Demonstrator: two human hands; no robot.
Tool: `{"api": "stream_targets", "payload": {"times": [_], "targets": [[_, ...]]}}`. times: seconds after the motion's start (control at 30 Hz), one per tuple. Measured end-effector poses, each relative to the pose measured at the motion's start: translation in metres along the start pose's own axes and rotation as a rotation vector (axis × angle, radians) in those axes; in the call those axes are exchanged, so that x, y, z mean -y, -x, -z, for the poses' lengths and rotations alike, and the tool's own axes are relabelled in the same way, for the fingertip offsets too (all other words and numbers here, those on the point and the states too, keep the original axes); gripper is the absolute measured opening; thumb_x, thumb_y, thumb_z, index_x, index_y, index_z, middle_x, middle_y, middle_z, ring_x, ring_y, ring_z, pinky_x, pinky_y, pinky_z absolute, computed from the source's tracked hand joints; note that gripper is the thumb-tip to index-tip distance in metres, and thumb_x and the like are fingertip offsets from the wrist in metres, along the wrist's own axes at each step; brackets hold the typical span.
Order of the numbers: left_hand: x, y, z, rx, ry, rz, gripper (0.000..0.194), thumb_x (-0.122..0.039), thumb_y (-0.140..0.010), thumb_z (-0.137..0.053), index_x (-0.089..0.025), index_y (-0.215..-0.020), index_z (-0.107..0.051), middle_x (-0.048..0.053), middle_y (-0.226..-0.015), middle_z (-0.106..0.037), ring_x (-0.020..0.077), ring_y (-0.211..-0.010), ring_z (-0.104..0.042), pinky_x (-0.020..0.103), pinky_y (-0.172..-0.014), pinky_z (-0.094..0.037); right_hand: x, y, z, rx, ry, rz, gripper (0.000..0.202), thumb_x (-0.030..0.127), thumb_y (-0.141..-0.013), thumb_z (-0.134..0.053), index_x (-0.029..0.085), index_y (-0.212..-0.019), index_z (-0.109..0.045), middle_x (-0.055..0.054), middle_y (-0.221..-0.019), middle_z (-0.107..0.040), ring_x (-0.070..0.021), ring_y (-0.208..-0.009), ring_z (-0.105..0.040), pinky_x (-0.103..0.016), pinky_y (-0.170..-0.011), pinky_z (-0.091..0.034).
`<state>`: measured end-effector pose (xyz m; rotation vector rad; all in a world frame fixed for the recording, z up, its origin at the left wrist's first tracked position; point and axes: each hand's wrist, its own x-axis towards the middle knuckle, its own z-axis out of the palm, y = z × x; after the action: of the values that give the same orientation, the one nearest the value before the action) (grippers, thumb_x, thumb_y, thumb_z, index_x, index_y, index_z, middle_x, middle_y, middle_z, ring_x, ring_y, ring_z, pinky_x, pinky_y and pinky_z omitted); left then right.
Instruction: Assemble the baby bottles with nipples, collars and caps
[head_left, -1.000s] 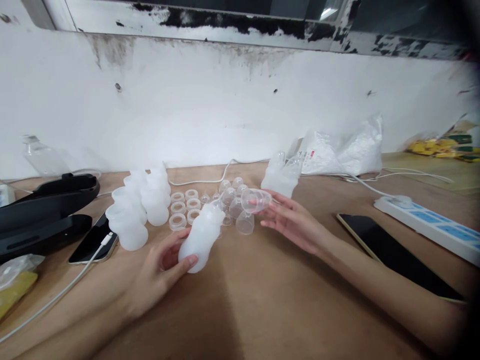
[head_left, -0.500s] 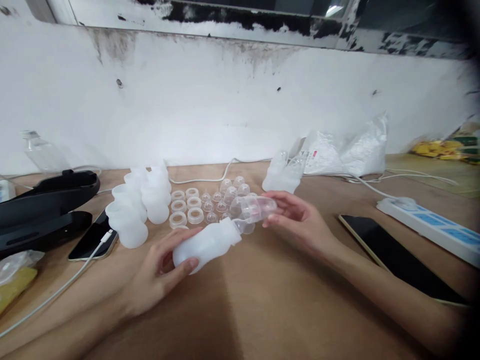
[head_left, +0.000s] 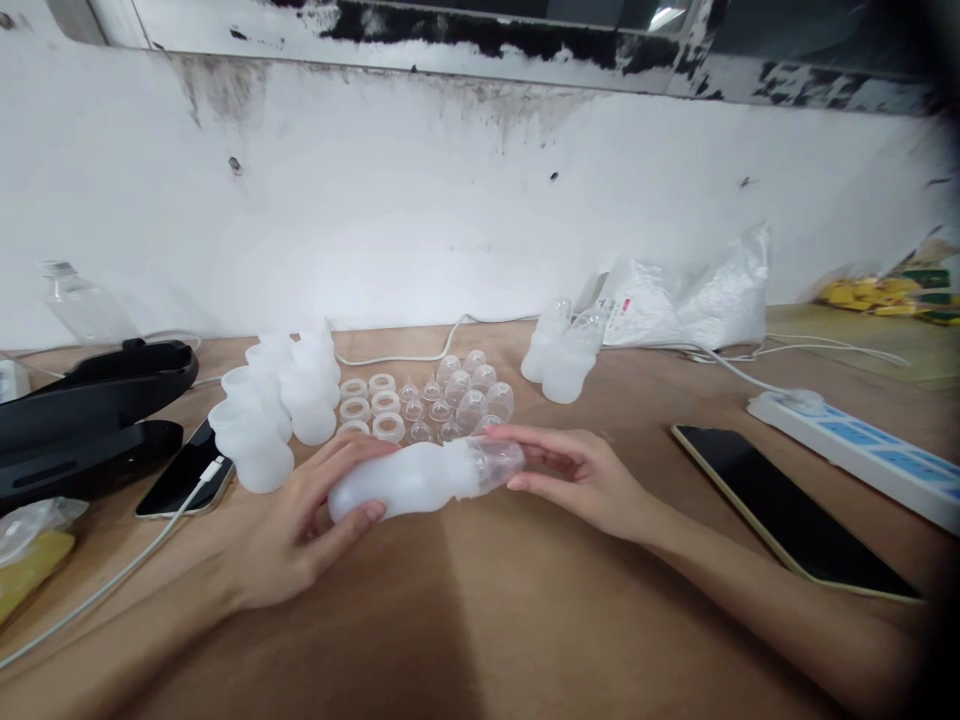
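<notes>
Head view: behind the bottle [head_left: 405,485] runs a white wall [head_left: 390,210], stained and pitted along its top, and under everything lies the brown table [head_left: 570,630]. Well to the left of the bottle sits a black device [head_left: 82,425]; beyond the bottle, to the right, a white bag [head_left: 694,300] leans by the wall. Farther right of the bottle are a power strip [head_left: 862,450] and, nearer to it, a large phone [head_left: 787,505], face up. Left of the bottle stands a cluster of open bottles [head_left: 259,440], with a small phone [head_left: 187,475] just beside them. Two capped bottles [head_left: 566,360] stand beyond the bottle, to its right.

The bottle lies tilted low over the table between my two hands, its neck toward the right. My left hand [head_left: 296,530] wraps its base, fingers curled behind and thumb on the near side. My right hand [head_left: 581,480] pinches the clear cover [head_left: 496,465] at the bottle's neck, thumb and forefinger on either side; I can't tell whether it is fully seated.

Just beyond the bottle are more domes [head_left: 471,408], then white rings [head_left: 386,402], and smallest of all, clear teats [head_left: 440,411] between those two groups.
</notes>
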<state>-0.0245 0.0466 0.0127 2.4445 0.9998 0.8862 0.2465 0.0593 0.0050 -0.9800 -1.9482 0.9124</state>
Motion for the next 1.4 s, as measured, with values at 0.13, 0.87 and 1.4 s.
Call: {"api": "stream_targets", "payload": {"times": [0.13,0.87,1.4], "targets": [[-0.001,0.002,0.001,0.011,0.012,-0.001,0.03,-0.025,-0.085,-0.042,-0.023,-0.115,-0.042,0.005,-0.108,-0.054,0.0188,-0.092,-0.054,0.027,-0.074,-0.047,0.001,0.001,-0.005,-0.025,0.058,-0.043,0.04,0.03,-0.072,-0.063,0.033,-0.112,-0.058,0.003,-0.09,-0.068,-0.0145,-0.066,-0.062,-0.029,-0.06,-0.053],[-0.016,0.019,-0.017,-0.226,0.259,0.026,0.048,-0.025,-0.082,-0.05,-0.027,-0.125,-0.029,0.009,-0.122,-0.038,0.0229,-0.104,-0.047,0.033,-0.078,-0.048,0.081,0.009,0.11,-0.386,0.53,-0.071,0.044,0.047,-0.07,-0.06,0.018,-0.103,-0.062,-0.002,-0.074,-0.067,-0.0115,-0.06,-0.063,-0.027,-0.06,-0.05],[-0.002,0.03,-0.035,0.167,-0.145,-0.138,0.044,-0.027,-0.084,-0.048,-0.024,-0.123,-0.029,0.008,-0.12,-0.047,0.0198,-0.107,-0.05,0.031,-0.083,-0.048,0.012,-0.023,0.137,-0.213,1.173,-0.544,0.039,0.039,-0.078,-0.05,0.016,-0.109,-0.058,-0.007,-0.082,-0.066,-0.0201,-0.071,-0.061,-0.031,-0.069,-0.039]]}}
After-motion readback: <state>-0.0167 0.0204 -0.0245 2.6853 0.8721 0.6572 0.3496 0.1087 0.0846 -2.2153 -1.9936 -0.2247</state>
